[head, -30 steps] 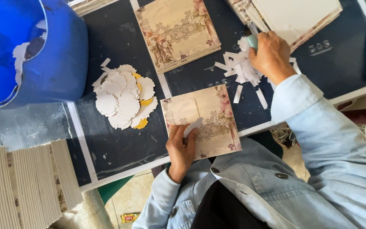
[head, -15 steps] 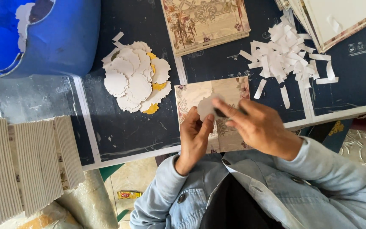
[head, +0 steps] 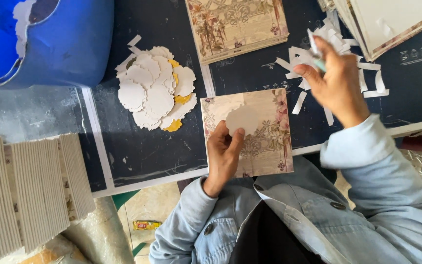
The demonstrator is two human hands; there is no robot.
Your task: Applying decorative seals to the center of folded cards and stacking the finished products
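Landmark: the floral card [head: 262, 134], lying flat at the near edge of the dark table [head: 147, 146].
Blue tub [head: 50, 41]: well off to the card's upper left, at the table's far corner.
Open room: a bare strip of table lies left of the card, below the pile of scalloped discs [head: 155, 95].
Left hand [head: 223, 156]: fingers curled, thumb and fingertips pinching a scalloped paper disc [head: 242, 119] against the card's upper left part.
Right hand [head: 335, 80]: raised above the card's upper right, closed on a thin pale tool [head: 314, 46], over loose white paper strips [head: 372, 80].
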